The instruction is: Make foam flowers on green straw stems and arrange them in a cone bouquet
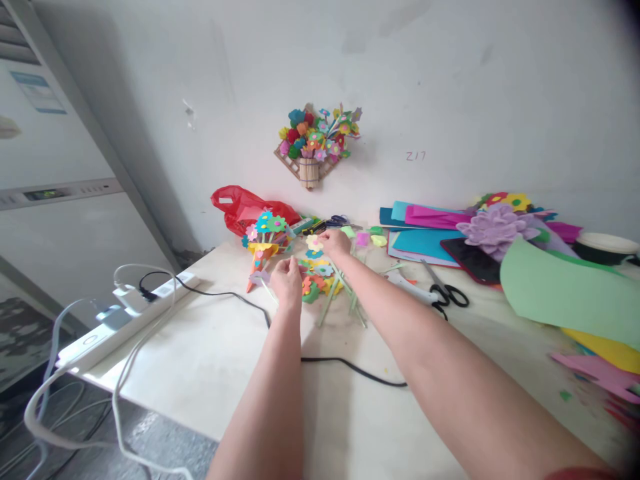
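My right hand [336, 244] pinches a pale yellow foam flower [315, 243] by its edge, above a pile of foam flowers. To its left, my left hand [287, 280] is closed, thumb and forefinger together. A purple flower [259, 277] on a thin green stem projects from the left side of that hand; the lower fingers that seem to grip it are hidden. Between and below the hands lie orange, blue and yellow flowers [307, 285] and green stems [327, 303]. Just behind the left hand, an orange cone [259, 259] holds several finished flowers [270, 223].
Scissors [445, 290], a phone [470, 260] and coloured foam sheets [425, 245] lie to the right. A red plastic bag [240, 208] is at the back. At the left edge sits a power strip [135, 317]; a black cable [350, 366] crosses the table. A flower basket [309, 172] hangs on the wall.
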Motion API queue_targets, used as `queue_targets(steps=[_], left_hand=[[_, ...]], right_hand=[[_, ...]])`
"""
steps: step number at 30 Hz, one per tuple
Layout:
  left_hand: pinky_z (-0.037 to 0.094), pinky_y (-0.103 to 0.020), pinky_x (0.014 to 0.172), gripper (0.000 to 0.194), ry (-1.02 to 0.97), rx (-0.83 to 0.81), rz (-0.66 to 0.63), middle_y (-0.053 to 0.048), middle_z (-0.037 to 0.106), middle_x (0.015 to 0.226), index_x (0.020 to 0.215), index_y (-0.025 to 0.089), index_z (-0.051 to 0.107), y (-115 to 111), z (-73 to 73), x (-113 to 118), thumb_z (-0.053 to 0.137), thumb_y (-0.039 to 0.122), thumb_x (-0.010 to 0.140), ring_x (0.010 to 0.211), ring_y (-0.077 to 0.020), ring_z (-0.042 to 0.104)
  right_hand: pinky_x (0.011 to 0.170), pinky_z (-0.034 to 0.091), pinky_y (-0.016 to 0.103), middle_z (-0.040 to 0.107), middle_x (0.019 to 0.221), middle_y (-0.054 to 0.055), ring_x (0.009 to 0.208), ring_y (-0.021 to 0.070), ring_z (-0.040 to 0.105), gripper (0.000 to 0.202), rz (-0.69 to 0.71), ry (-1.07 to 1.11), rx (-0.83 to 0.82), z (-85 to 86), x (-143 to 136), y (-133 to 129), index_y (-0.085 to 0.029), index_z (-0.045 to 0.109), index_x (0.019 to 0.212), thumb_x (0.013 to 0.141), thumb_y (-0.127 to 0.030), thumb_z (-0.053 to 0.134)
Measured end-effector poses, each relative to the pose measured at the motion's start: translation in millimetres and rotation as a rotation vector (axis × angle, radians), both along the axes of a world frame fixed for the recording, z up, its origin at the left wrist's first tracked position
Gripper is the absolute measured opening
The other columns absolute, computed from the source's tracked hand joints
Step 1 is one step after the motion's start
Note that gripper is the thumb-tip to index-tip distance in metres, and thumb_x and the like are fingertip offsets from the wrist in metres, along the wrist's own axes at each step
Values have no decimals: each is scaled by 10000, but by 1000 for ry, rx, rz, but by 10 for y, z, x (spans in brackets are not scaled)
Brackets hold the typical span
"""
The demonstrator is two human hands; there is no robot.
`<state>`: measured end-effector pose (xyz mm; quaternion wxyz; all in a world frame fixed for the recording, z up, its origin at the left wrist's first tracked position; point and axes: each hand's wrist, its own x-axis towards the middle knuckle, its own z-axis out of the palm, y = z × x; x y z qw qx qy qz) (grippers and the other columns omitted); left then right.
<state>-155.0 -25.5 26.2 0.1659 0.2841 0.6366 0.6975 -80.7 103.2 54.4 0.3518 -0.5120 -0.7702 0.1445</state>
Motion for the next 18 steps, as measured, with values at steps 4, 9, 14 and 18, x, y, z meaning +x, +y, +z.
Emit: queue_targets(steps=[4,9,14,18], left_hand=[[383,-230,429,200,-20,2,-53,-3,566,487,762,160,564,-13,31,31,505,350,770,391,-127,507],[376,-237,471,223,186,-77,103,-1,541,487,749,151,618,-26,20,8,532,357,747,444,-133,507],[411,-252,560,272,345,-85,129,-44,619,640,787,162,636,-17,-23,61,497,395,771,586,-159,571],[398,-242,509,236,355,-119,-5,-12,591,579,857,178,617,3,-75,134,509,368,767,496,-144,557]], right_hand=[[702,436,224,713,854,15,796,144,627,193,92,131,-11,42,131,-89,-215,721,827,778,-287,548],[548,448,199,671,667,21,529,95,573,104,358,256,-226,28,340,-242,-130,695,758,724,-186,614],[505,462,201,636,561,11,451,83,536,92,490,206,-446,8,437,-459,-111,676,691,668,-49,612],[628,483,201,704,746,27,668,126,632,157,395,-8,-302,-2,422,-538,-145,710,778,657,-74,639]])
